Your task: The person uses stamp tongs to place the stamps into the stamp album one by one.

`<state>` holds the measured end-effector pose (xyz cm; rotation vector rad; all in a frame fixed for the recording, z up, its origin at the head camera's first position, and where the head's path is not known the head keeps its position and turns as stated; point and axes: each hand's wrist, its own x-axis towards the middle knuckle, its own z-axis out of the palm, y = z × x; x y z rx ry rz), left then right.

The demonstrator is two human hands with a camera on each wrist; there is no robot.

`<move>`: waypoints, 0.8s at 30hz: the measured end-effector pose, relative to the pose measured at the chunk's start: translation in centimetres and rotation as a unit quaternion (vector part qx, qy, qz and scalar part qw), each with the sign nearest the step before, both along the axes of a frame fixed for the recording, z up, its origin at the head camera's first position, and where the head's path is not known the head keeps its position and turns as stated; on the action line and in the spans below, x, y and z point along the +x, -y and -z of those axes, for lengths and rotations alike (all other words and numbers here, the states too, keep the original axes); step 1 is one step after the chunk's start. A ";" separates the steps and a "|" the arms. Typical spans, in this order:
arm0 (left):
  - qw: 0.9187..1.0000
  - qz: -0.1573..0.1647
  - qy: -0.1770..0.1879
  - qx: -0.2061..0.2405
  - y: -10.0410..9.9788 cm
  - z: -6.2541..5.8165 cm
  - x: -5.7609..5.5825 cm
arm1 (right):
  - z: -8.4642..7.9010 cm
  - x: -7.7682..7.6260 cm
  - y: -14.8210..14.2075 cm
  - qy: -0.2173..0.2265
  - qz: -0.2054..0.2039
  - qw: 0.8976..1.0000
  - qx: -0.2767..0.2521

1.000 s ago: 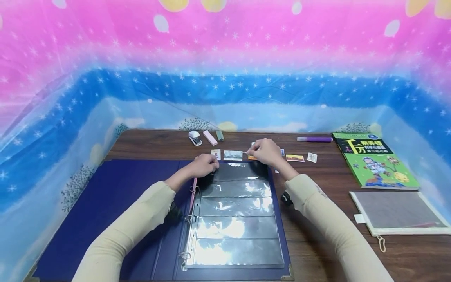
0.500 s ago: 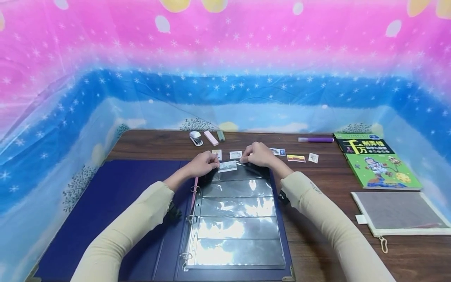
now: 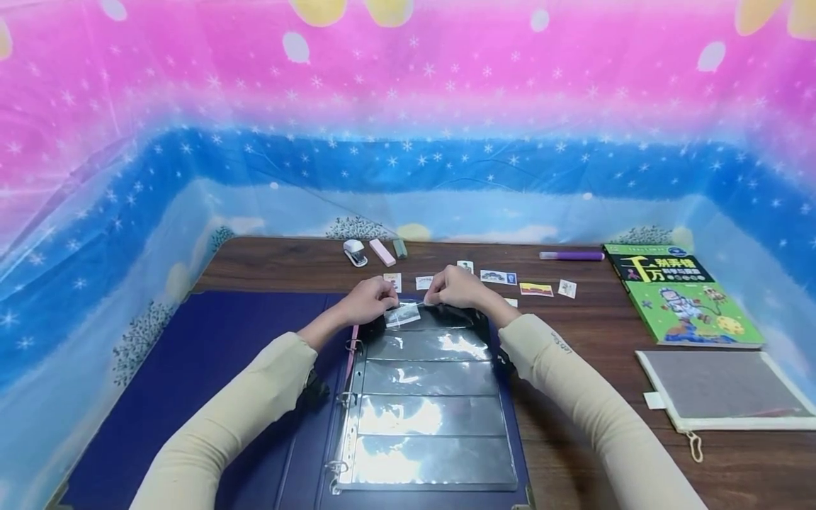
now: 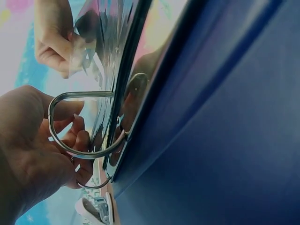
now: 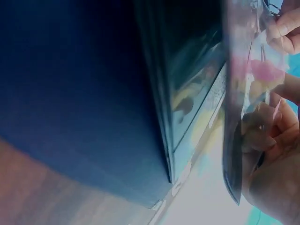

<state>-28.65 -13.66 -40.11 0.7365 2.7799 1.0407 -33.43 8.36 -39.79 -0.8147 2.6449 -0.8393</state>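
A purple-blue ring binder (image 3: 242, 397) lies spread flat, with a clear pocket page (image 3: 440, 414) with black backing on its right side. My left hand (image 3: 368, 301) pinches the page's top edge near the rings. Beside its fingertips a small grey-green stamp (image 3: 403, 315) lies tilted at the top pocket; whether it is under the clear film I cannot tell. My right hand (image 3: 457, 289) pinches the top edge further right, and in the right wrist view the clear film (image 5: 255, 70) stands lifted from the binder. A metal ring (image 4: 79, 154) partly covers my left hand in the left wrist view.
Behind the binder lie several stamps (image 3: 537, 289), a white stapler (image 3: 355, 253), a pink block (image 3: 382, 252) and a green block (image 3: 399, 248). A purple marker (image 3: 574, 256), a green book (image 3: 691, 304) and a mesh zip pouch (image 3: 727, 386) lie right.
The grey-green stamp has come from the table behind the binder to the page's top pocket. My right hand has moved left and slightly down, towards my left hand, which stays at the top edge.
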 end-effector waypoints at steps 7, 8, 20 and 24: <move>1.000 0.000 -0.011 -0.009 -0.1 0.1 0.1 | 0.2 0.1 -0.2 -0.019 0.027 0.999 0.002; 1.000 0.000 -0.013 -0.008 -0.1 0.1 0.1 | 0.2 0.1 -0.3 -0.026 0.036 0.999 0.003; 1.000 -0.008 -0.013 -0.008 -0.1 0.0 0.1 | -0.1 0.6 0.4 -0.019 0.021 1.000 0.003; 0.999 -0.008 -0.030 -0.019 -0.2 -0.1 0.1 | -0.2 0.6 0.6 0.001 -0.001 1.000 -0.002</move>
